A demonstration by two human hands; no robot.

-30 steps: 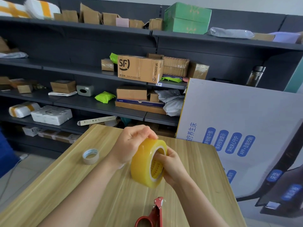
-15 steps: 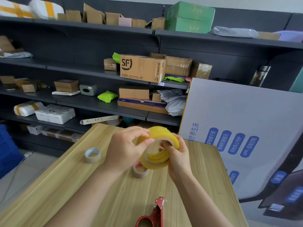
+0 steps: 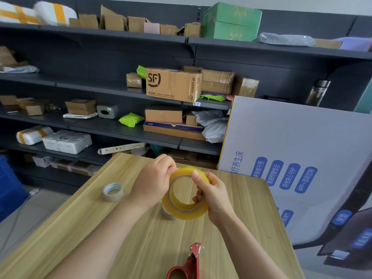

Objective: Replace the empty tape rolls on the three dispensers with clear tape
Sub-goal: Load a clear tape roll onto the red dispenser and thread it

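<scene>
Both hands — left hand [image 3: 153, 184] and right hand [image 3: 213, 194] — closed on the clear tape roll [image 3: 186, 195] above mid-table [image 3: 80, 228]. Spent core [image 3: 113, 191] near left edge; red dispenser [image 3: 189, 262] at near edge, apparently unloaded — none visibly refilled.

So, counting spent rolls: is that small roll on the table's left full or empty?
Nearly empty: the small roll lying flat on the table shows only a thin ring around its core.

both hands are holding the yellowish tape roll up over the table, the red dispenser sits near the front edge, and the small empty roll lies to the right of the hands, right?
Not quite. In the head view the small empty roll lies to the left of the hands, not the right. The rest holds: left hand and right hand hold the tape roll above the table, red dispenser near the front edge.
</scene>
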